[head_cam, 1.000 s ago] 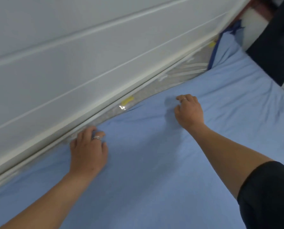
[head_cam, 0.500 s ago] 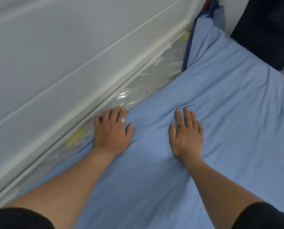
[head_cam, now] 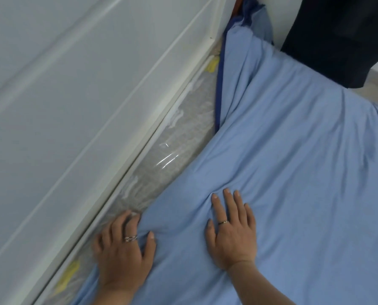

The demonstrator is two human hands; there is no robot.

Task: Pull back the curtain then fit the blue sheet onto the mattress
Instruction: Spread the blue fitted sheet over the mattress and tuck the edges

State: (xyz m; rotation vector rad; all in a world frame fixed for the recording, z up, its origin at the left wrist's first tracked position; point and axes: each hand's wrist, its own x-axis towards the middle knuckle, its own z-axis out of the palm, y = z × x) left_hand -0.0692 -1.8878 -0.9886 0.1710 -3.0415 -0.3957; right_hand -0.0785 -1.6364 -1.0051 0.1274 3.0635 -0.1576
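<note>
Sheet (head_cam: 293,172) spread over mattress (head_cam: 179,137), wall-side strip bare, plastic-wrapped; far corner bunched by wall (head_cam: 62,95). Right hand (head_cam: 232,230) flat on sheet, fingers spread, gripping nothing; left hand (head_cam: 122,249) at sheet edge, fingers curled into fold, seemingly pinching it. Risk: slick plastic lets edge slide back; uneven pull pops far corner.

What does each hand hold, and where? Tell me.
The left hand bunches the blue sheet at its wall-side edge. The right hand lies flat on top, gripping nothing.
</note>
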